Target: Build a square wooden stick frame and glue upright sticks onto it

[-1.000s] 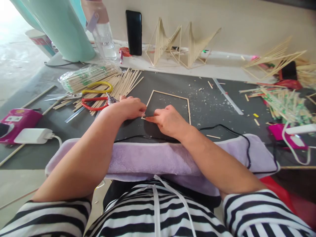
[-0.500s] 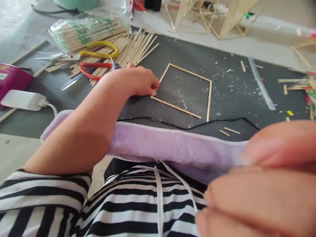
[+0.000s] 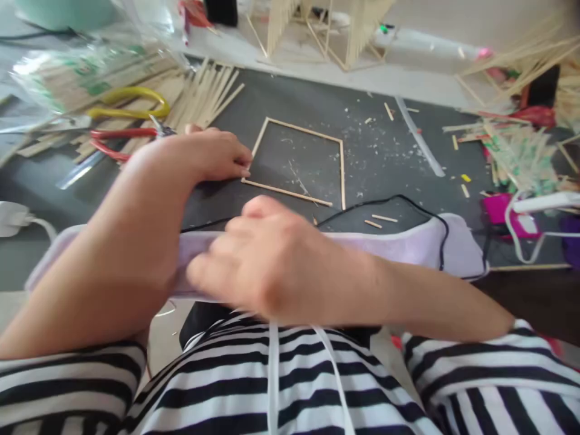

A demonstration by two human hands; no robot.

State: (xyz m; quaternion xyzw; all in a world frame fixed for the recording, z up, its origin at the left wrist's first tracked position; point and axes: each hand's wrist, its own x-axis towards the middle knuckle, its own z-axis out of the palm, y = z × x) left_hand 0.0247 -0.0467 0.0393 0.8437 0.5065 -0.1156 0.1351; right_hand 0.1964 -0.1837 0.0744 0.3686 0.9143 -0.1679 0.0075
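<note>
A four-sided outline of thin wooden sticks (image 3: 296, 128) lies on the dark mat, its front right corner apart by a small gap. My left hand (image 3: 217, 154) rests at the front left corner, fingers pinched on the stick end there. My right hand (image 3: 276, 257) hovers in front of the outline, over the lilac padded edge (image 3: 385, 243). Its fingers are curled and blurred by motion; whatever they hold, if anything, is hidden. Beside my left wrist lie red-handled pliers (image 3: 122, 136) and yellow-handled scissors (image 3: 131, 103).
Loose wooden sticks (image 3: 212, 90) and a plastic bag of sticks (image 3: 86, 72) fill the left back. Stick structures (image 3: 317, 30) stand behind. A black cable (image 3: 380, 200) crosses in front. Stick scraps (image 3: 507, 148), a clear strip (image 3: 419, 136) and a magenta object (image 3: 501, 211) lie right.
My right hand has moved from close to the camera at the lower right to the middle, before the outline. The view has shifted right. My left hand stays at the same corner.
</note>
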